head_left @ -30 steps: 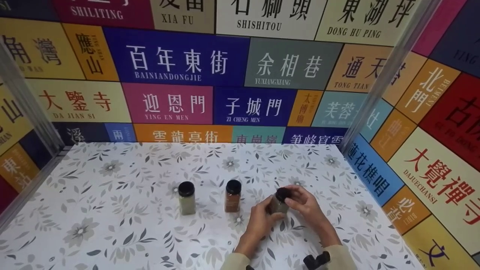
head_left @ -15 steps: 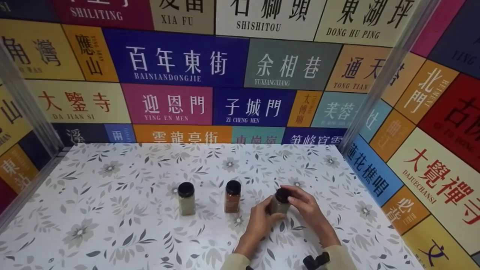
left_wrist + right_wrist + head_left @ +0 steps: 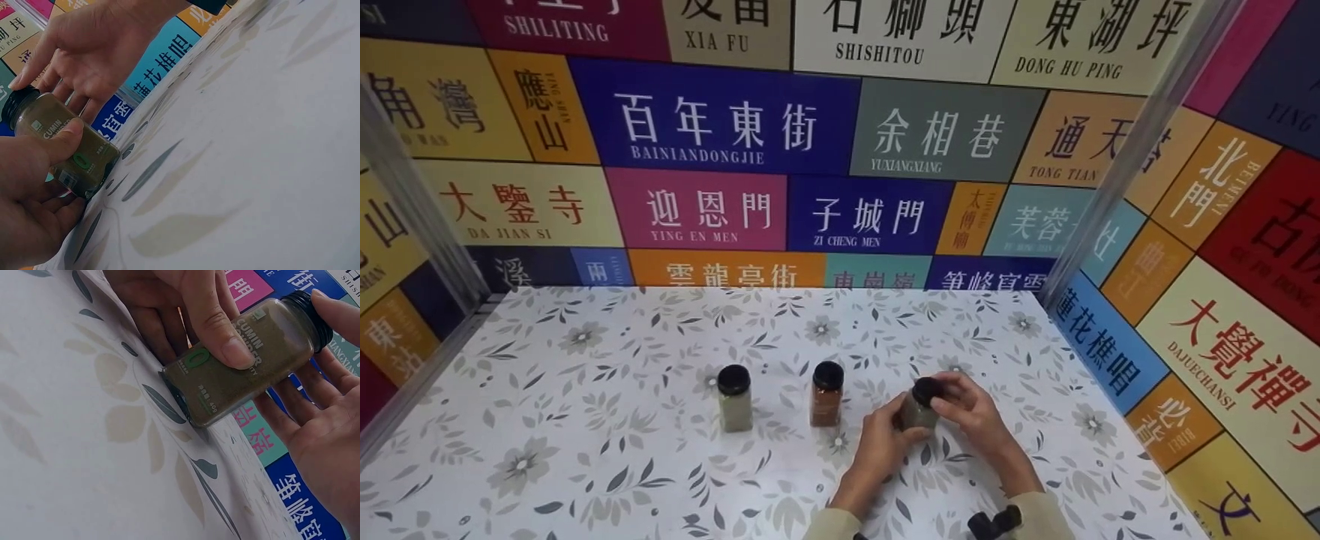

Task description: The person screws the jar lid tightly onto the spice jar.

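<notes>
A clear jar of cumin powder with greenish-brown contents stands on the table at the right of the row in the head view. Its base is right at the tabletop. My left hand grips the jar's body, the thumb lying across the printed label in both wrist views. My right hand is at the black screw lid, thumb on one side and fingers on the other. To the left stand a jar of reddish-brown powder and a jar of pale green powder, both upright with black lids.
The table wears a white cover with grey leaves and flowers. Colourful panels with place names rise behind it and on both sides. Black wrist gear shows at the right sleeve.
The fingers of my right hand shift slightly around the lid, easing off it a little and coming back. My left hand and the three jars stay in place.
</notes>
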The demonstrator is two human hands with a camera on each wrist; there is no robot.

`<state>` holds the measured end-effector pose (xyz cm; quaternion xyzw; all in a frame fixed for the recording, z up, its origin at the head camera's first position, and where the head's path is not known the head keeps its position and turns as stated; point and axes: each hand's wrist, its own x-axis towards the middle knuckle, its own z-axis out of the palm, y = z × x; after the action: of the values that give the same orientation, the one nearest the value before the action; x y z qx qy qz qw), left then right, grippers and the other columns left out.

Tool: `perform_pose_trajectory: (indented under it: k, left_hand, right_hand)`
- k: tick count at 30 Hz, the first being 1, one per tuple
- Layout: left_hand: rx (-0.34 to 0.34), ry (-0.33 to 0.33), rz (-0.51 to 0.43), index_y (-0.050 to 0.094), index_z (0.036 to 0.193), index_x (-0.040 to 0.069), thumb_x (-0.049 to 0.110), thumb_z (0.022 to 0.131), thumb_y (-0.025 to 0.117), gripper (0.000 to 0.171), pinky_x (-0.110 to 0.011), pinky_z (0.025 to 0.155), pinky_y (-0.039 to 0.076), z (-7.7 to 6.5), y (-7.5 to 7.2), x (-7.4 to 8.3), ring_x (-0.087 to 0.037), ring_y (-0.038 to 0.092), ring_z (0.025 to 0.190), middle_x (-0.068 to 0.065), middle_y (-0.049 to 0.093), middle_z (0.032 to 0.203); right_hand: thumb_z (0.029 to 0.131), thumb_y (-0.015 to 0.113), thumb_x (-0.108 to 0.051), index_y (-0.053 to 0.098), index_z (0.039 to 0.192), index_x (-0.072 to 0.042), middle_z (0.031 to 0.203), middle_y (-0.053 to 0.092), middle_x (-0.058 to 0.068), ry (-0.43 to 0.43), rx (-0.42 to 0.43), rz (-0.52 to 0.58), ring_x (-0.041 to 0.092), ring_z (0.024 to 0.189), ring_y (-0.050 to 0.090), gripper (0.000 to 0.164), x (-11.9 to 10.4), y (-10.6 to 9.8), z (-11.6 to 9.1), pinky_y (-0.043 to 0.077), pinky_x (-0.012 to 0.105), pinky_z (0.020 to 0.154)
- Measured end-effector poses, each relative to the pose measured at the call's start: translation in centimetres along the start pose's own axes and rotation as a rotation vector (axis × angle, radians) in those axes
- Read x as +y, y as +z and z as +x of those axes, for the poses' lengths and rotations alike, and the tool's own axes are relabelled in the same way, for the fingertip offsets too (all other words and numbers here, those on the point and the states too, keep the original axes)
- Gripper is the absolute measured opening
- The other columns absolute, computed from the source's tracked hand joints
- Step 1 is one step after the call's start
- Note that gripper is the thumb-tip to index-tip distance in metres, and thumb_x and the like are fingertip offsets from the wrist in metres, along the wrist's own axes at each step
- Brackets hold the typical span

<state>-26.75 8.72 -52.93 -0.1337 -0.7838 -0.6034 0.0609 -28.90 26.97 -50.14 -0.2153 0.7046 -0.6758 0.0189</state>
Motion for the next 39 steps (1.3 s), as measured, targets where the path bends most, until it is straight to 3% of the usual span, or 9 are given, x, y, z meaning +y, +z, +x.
perform_pose_trajectory:
  k: [6,12,19,33,39]
  left_hand:
    - [-0.004,0.004,0.008,0.062,0.135,0.006,0.015,0.082,0.081,0.057,-0.031,0.093,0.054,-0.01,0.05,-0.05,-0.023,0.068,0.111,-0.014,0.071,0.123]
    - [-0.001,0.012,0.015,0.064,0.132,0.008,0.018,0.082,0.082,0.054,-0.028,0.087,0.054,-0.03,0.03,-0.06,-0.021,0.069,0.104,-0.012,0.074,0.116]
    - [-0.02,-0.001,0.004,0.06,0.136,0.006,0.019,0.085,0.08,0.057,-0.03,0.09,0.055,-0.06,-0.08,-0.06,-0.021,0.068,0.109,-0.013,0.072,0.121]
    - [-0.01,0.01,0.0,0.062,0.134,0.006,0.015,0.083,0.08,0.055,-0.028,0.088,0.054,-0.08,-0.06,-0.09,-0.021,0.068,0.107,-0.014,0.073,0.119]
    - [-0.005,-0.005,0.009,0.06,0.136,0.003,0.014,0.083,0.08,0.057,-0.029,0.091,0.054,-0.02,-0.01,-0.03,-0.023,0.068,0.11,-0.016,0.071,0.122]
  right_hand:
    - [0.097,0.052,0.002,0.032,0.145,0.013,0.129,0.066,-0.005,-0.047,-0.08,0.002,0.008,0.122,0.062,0.053,-0.24,-0.21,-0.11,0.05,0.02,0.101]
    - [0.101,0.041,0.004,0.031,0.145,0.019,0.139,0.061,-0.005,-0.174,-0.168,0.013,0.005,0.128,0.057,0.048,-0.21,-0.36,0.05,0.046,0.018,0.104]
    - [0.099,0.05,0.001,0.044,0.139,0.015,0.133,0.063,-0.005,-0.114,-0.095,-0.049,0.004,0.124,0.059,0.043,-0.16,-0.26,0.0,0.048,0.016,0.101]
    - [0.094,0.061,0.0,0.044,0.135,0.011,0.126,0.065,-0.003,0.036,0.005,-0.064,0.006,0.12,0.062,0.046,-0.42,0.01,-0.15,0.052,0.019,0.097]
    - [0.095,0.06,-0.001,0.044,0.137,0.009,0.128,0.063,-0.004,0.016,-0.004,-0.092,0.003,0.122,0.06,0.046,-0.45,-0.04,-0.15,0.049,0.017,0.1]
